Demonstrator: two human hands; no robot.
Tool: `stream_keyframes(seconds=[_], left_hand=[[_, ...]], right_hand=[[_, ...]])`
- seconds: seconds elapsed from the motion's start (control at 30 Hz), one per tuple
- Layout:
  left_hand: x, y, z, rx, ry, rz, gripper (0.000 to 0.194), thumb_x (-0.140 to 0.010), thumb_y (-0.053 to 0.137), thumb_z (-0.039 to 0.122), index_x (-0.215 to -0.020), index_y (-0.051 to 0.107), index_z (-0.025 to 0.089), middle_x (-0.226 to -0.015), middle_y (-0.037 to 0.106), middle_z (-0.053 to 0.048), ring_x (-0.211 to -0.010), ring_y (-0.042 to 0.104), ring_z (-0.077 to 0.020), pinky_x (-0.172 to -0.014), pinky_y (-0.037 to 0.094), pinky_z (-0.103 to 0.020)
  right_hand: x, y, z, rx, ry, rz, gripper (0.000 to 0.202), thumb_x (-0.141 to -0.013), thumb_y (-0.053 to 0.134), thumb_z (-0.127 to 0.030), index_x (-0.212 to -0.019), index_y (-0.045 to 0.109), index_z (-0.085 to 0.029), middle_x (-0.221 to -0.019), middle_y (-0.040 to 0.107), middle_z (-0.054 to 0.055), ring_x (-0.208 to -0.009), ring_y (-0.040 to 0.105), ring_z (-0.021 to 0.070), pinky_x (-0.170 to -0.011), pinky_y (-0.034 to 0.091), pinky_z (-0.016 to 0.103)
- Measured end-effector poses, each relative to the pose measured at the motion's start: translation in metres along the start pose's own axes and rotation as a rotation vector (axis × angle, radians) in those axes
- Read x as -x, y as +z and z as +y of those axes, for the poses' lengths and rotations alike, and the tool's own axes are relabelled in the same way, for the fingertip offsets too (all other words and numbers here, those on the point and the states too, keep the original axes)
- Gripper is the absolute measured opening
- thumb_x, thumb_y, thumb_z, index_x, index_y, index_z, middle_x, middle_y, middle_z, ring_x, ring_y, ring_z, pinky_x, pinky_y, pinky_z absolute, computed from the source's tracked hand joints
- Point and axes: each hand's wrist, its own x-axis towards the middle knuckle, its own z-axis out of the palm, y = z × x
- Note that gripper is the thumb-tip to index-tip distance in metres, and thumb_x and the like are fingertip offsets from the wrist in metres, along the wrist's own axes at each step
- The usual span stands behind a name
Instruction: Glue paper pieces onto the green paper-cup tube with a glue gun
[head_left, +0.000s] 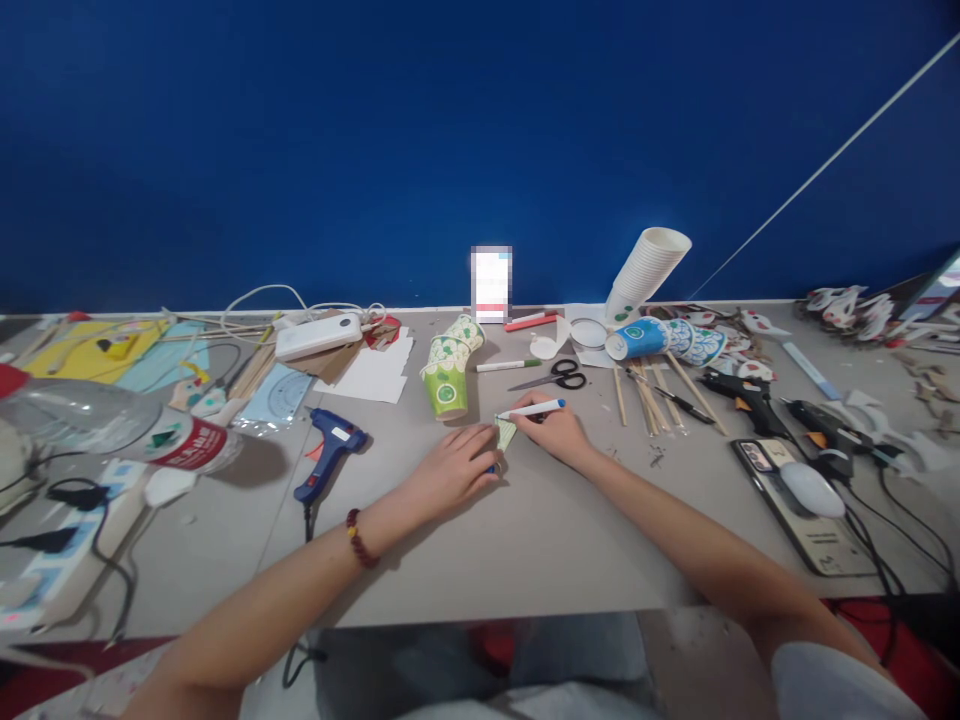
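Observation:
My right hand [556, 432] is closed around a white marker with a blue end [534, 408], its tip pointing left over a small pale green striped piece [505, 432]. The fingers of my left hand [463, 462] press on the left side of that piece, holding it against the table. A small blue thing shows at the left fingertips, too small to make out. Just beyond my left hand lies a stack of green patterned paper cups [447, 385]. Black-handled scissors [559, 375] and a green-ended marker [508, 366] rest beyond the right hand.
At left are a blue glue gun [330, 455], a large plastic bottle [142, 425] and a power strip [71, 560]. White stacked cups [646, 272] lean at the back right. Wooden sticks [652, 400], black glue guns [750, 400] and a phone [806, 510] lie at right.

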Motion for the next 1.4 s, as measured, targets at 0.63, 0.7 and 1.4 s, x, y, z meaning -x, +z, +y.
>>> stream_keyframes(seconds=[0.63,0.7,1.4], left_hand=[[-0.0003,-0.001,0.001,0.002,0.0,0.01,0.026,-0.098,0.042,0.034,-0.113,0.058,0.019,-0.138,0.049,-0.014,-0.131,0.044,-0.027,-0.104,0.042,-0.043],[-0.0004,-0.0013,0.0012,0.003,0.002,0.012,0.026,-0.098,0.042,0.034,-0.112,0.058,0.019,-0.138,0.05,-0.014,-0.131,0.044,-0.0273,-0.104,0.042,-0.043],[-0.0003,0.0019,-0.0005,-0.002,-0.007,0.005,0.026,-0.097,0.044,0.032,-0.115,0.059,0.019,-0.139,0.049,-0.013,-0.131,0.044,-0.0268,-0.104,0.042,-0.044]], right_hand=[[0.0005,0.0,-0.0027,0.005,0.006,0.003,0.01,-0.072,0.06,-0.029,-0.069,0.065,-0.022,-0.065,0.066,-0.001,-0.062,0.055,0.0153,-0.059,0.043,0.024],[0.0007,-0.0003,-0.0029,0.007,0.01,0.008,0.01,-0.072,0.06,-0.029,-0.069,0.065,-0.022,-0.065,0.066,-0.001,-0.062,0.055,0.0155,-0.059,0.043,0.025],[0.0006,-0.0001,0.0011,-0.047,-0.013,0.011,0.008,-0.07,0.058,-0.028,-0.065,0.06,-0.021,-0.063,0.062,-0.002,-0.062,0.053,0.0148,-0.059,0.041,0.025]])
